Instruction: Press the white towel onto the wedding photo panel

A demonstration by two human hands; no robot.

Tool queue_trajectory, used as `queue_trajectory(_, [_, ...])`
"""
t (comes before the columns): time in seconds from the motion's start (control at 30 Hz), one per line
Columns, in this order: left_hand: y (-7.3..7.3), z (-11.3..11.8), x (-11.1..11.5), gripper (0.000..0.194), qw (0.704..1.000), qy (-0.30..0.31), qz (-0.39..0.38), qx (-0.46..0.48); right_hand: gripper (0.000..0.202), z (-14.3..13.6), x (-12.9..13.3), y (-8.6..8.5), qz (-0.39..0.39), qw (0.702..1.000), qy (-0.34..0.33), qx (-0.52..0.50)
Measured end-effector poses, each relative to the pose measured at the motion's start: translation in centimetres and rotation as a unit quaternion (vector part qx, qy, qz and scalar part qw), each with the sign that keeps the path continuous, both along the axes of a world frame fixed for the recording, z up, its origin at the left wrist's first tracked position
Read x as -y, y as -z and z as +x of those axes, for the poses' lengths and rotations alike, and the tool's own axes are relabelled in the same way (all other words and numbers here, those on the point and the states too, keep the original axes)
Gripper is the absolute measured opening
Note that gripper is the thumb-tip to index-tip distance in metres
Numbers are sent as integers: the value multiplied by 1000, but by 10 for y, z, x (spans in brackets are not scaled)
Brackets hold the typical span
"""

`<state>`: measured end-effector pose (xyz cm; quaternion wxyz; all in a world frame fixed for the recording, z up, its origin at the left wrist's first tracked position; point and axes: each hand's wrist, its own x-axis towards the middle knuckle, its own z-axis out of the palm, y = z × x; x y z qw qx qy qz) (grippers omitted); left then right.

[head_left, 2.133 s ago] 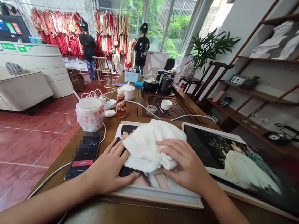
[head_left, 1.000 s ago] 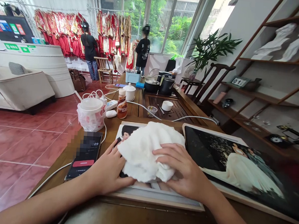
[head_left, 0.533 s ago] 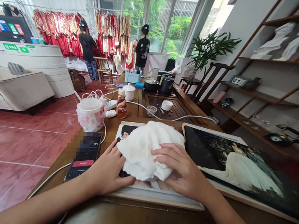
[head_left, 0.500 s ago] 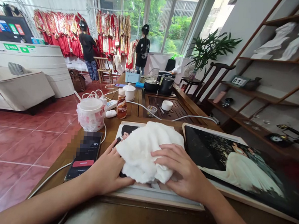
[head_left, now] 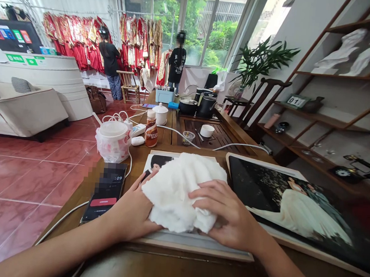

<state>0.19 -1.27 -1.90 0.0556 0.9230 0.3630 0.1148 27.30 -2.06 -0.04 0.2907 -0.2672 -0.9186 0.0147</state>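
Note:
A fluffy white cloth [head_left: 178, 193] lies bunched over a framed photo [head_left: 163, 159] on the wooden table, hiding most of the picture. My right hand [head_left: 227, 213] has its fingers curled over the cloth's right side, gripping it. At the photo's left side rests my left hand [head_left: 135, 211], thumb and fingers apart, with some fingertips hidden by the cloth's edge. A second framed photo [head_left: 294, 209], showing a white gown, lies to the right of my right hand.
Left of my left hand lies a phone [head_left: 104, 200] with a cable. Beyond it stand a bagged tub [head_left: 112, 140], a brown bottle [head_left: 151, 130] and a white lidded pot [head_left: 160, 113]. A small white bowl [head_left: 207, 130] is farther right. Two people stand by hanging red garments.
The cloth has shifted slightly toward me, its near edge covering a little more of the photo. My right hand has moved slightly with it; my left hand stays nearly in place.

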Motion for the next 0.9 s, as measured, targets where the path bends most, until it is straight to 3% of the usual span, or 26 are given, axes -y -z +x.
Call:
queue_trajectory(0.2, [1, 2, 1, 78, 999, -32, 17, 16, 31, 7, -5, -2, 41, 997, 58, 6])
queue_trajectory(0.4, [-1, 0, 0, 78, 1000, -9, -6, -2, 30, 0, -1, 1, 24, 1000, 8, -6])
queue_trajectory(0.6, [1, 0, 2, 76, 999, -26, 24, 20, 31, 12, -8, 0, 42, 997, 65, 11])
queue_trajectory(0.8, [0, 2, -1, 81, 1000, -11, 3, 6, 33, 4, -4, 0, 8, 1000, 6, -7])
queue_trajectory(0.9, [1, 2, -2, 82, 1000, -11, 9, 14, 32, 8, -6, -1, 16, 1000, 23, -3])
